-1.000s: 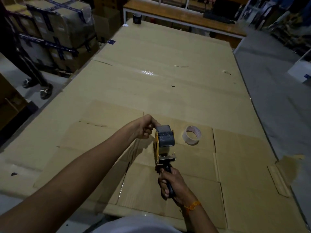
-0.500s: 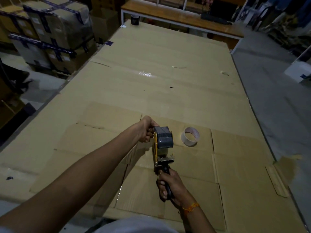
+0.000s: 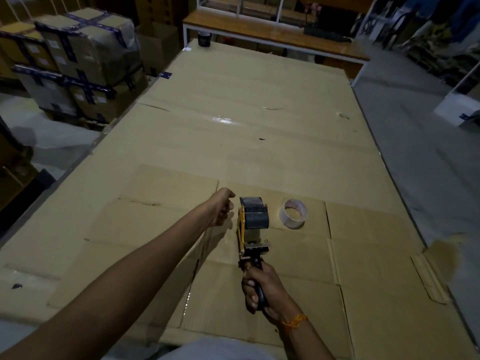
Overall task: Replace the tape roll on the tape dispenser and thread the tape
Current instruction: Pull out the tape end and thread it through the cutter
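A yellow-framed tape dispenser [image 3: 244, 231] stands upright over the cardboard, with a dark tape roll [image 3: 255, 213] mounted on it. My right hand [image 3: 262, 288] grips its black handle from below. My left hand [image 3: 220, 206] hovers just left of the roll, fingers curled into a loose fist, a small gap between it and the roll. A nearly used-up clear tape roll [image 3: 293, 213] lies on the cardboard to the right of the dispenser. The toothed cutter plate [image 3: 257, 246] sits below the dark roll.
A large table covered with flattened cardboard sheets [image 3: 233, 131] stretches ahead. A dark cup-like object [image 3: 204, 38] stands at its far edge. Taped cartons [image 3: 78, 63] are stacked at the left. A wooden bench [image 3: 272, 35] runs behind, grey floor to the right.
My left hand has come off the dark tape roll and moved slightly left. My right hand still holds the dispenser in nearly the same spot.
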Tool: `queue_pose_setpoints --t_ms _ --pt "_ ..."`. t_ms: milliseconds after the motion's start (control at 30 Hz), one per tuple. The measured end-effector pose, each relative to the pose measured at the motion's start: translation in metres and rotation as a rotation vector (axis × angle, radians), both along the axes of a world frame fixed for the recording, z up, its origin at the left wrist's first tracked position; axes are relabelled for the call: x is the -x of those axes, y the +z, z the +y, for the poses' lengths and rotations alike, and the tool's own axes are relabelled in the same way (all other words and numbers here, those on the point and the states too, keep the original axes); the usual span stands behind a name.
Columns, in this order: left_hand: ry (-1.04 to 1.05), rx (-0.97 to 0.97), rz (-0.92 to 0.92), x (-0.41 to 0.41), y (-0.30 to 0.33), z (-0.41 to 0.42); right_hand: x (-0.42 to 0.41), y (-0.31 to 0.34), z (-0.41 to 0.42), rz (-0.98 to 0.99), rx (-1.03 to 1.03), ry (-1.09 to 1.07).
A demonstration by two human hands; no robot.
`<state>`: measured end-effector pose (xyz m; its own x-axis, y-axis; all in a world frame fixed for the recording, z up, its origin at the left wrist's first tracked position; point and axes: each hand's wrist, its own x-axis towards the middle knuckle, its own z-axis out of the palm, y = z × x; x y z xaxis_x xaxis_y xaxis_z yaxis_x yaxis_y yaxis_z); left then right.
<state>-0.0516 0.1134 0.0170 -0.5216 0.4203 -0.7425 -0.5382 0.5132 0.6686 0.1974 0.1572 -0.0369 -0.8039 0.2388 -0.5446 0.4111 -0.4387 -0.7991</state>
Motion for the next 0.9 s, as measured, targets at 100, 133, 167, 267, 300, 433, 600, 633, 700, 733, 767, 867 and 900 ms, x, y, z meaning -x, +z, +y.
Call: queue_pose_setpoints --t_ms 100,133,167,267,300,433,600,633,700,733,767,867,900 --pt "0.049 -0.092 0.081 -0.01 -0.003 -0.023 0.003 0.003 -0.003 -0.025 0.0 -0.028" --pt "0.041 -0.111 0.084 -0.017 -0.005 -0.034 0.005 0.005 -0.004 -0.027 -0.006 -0.03" --pt "0.01 -0.126 0.07 -0.026 -0.007 -0.047 0.007 0.008 -0.003 -0.029 -0.019 -0.021" --pt "-0.197 -0.158 -0.025 -0.054 -0.014 -0.081 0.015 0.016 -0.005 -0.064 -0.05 0.011" --pt "-0.267 -0.168 -0.041 -0.063 -0.016 -0.089 0.018 0.018 -0.006 -0.067 -0.05 0.009" --pt "-0.368 -0.219 0.082 -0.091 -0.016 -0.097 0.026 0.025 -0.012 -0.039 -0.099 0.019" --pt "-0.409 -0.295 0.132 -0.104 -0.017 -0.093 0.031 0.033 -0.012 -0.094 -0.114 0.009" --pt "-0.418 -0.302 0.152 -0.107 -0.019 -0.091 0.033 0.033 -0.012 -0.111 -0.15 -0.015" --pt "-0.379 -0.303 0.181 -0.114 -0.023 -0.088 0.037 0.035 -0.011 -0.115 -0.243 -0.049" --pt "-0.353 -0.307 0.187 -0.118 -0.024 -0.086 0.04 0.033 -0.01 -0.11 -0.283 -0.047" --pt "-0.339 -0.316 0.189 -0.12 -0.026 -0.085 0.041 0.034 -0.009 -0.111 -0.324 -0.033" --pt "-0.325 -0.328 0.188 -0.125 -0.035 -0.081 0.041 0.033 -0.005 -0.177 -0.436 -0.012" --pt "-0.329 -0.322 0.185 -0.126 -0.035 -0.08 0.043 0.032 -0.004 -0.207 -0.463 -0.005"
